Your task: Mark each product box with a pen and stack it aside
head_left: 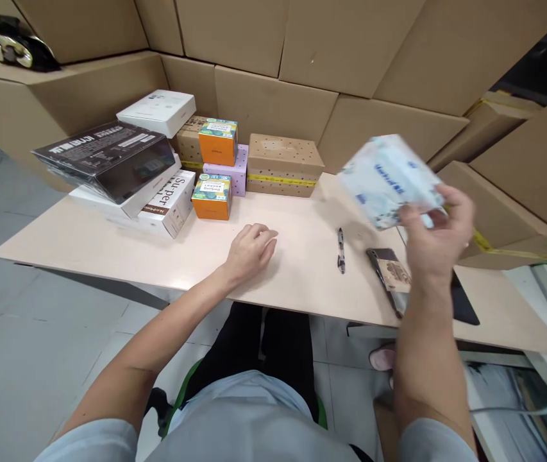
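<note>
My right hand [439, 228], raised over the right side of the table, pinches a light blue and white packet [391, 183] with blue lettering by its lower right corner. The packet is tilted, slightly blurred and clear of the tabletop. My left hand [252, 251] rests near the front edge of the table, fingers loosely bent and nothing seen in them. Closest to it is an orange box [212, 199] with a green and blue top. Between the two hands lies a pen [341, 250]. Below the packet, a dark phone-like object [379, 269] lies partly under a brown card [395, 274].
A black box [109, 160] tops a pile with a white lettered box [170, 205] on the left. Behind are a white box [158, 110], a second orange box [218, 142] on a purple box [239, 168], and a dotted cardboard box [283, 163]. Cardboard walls [273, 106] enclose the table [292, 256].
</note>
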`<state>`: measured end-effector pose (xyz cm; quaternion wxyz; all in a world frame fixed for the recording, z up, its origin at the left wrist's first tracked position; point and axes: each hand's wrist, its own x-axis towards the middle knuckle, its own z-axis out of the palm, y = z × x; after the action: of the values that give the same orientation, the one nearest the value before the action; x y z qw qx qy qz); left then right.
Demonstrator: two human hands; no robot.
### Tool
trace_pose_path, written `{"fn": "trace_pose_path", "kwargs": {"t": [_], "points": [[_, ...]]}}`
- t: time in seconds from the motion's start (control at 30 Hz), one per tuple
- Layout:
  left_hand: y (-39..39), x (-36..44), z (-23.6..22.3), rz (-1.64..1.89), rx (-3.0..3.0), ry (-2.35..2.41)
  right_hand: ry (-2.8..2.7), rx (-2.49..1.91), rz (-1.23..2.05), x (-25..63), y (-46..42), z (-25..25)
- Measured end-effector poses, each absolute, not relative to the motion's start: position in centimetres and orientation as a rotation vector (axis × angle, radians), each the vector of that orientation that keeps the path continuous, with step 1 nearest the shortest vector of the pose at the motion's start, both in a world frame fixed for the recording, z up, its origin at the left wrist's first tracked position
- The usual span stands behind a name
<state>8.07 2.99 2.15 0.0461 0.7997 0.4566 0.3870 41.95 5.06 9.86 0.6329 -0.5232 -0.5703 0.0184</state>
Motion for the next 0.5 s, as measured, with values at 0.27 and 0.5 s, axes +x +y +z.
{"fn": "trace_pose_path", "kwargs": {"t": [0.27, 0.5], "points": [[3.5, 6.6, 2.7, 1.448, 1.593, 1.427, -1.666, -1.074, 0.796, 32.5, 4.1, 5.0], [4.4, 6.8, 2.5, 1.391, 1.628, 1.412, -1.601, -1.226, 0.821, 34.6, 4.3, 2.8]]}}
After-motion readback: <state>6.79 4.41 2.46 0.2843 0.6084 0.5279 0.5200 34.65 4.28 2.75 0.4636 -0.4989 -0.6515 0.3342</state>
